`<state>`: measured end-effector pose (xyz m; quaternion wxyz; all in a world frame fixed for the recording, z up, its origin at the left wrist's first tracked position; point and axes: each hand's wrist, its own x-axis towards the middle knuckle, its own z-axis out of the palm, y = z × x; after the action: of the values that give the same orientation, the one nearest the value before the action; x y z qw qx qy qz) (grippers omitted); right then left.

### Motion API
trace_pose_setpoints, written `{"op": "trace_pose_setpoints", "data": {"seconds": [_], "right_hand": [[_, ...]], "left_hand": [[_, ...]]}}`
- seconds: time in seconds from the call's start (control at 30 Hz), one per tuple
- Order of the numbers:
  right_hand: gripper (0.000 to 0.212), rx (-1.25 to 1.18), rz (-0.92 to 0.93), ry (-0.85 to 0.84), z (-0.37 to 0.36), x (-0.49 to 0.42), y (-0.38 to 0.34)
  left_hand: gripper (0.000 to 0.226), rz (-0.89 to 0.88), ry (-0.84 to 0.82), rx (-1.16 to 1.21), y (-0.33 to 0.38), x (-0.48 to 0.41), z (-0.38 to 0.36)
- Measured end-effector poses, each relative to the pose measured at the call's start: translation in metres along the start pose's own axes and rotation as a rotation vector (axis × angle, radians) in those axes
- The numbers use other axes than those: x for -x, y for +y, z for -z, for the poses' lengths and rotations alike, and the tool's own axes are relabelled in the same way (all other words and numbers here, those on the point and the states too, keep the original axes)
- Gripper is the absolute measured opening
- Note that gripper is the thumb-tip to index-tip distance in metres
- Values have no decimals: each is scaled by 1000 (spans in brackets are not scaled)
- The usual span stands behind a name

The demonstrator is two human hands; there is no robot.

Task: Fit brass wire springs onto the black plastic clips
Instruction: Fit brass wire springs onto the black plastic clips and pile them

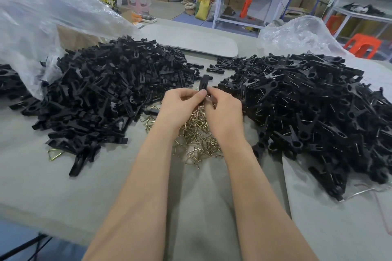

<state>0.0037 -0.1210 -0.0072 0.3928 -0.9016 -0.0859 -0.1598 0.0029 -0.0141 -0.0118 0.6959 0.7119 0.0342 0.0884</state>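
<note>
Both my hands meet above a small heap of brass wire springs (197, 133) at the table's middle. My left hand (180, 106) pinches the lower end of a black plastic clip (204, 82), which stands upright. My right hand (224, 110) has its fingers curled against the same clip from the right, with a bit of brass wire showing at its fingertips. A large pile of loose black clip halves (110, 91) lies to the left. A pile of assembled clips (314, 108) with wire springs lies to the right.
Clear plastic bags (42, 17) rise behind the left pile and at the back right (297, 34). A grey board (191, 38) lies on the far table. A stray spring (54, 153) sits near the left pile. Shelves, cartons and stools stand beyond.
</note>
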Motion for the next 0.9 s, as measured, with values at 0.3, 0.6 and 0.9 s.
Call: {"op": "trace_pose_setpoints", "data": {"seconds": [0.3,0.6,0.9], "right_hand": [[5,-221,-114,60,3,-2,6],[7,-637,-335,-31,21,-11,20],[11,-665,-222,141,29,-12,12]], "left_hand": [[25,20,8,-44,2,1,-1],[13,-116,89,-432,-6,1,1],[17,-279,137,-572,-7,0,-5]]}}
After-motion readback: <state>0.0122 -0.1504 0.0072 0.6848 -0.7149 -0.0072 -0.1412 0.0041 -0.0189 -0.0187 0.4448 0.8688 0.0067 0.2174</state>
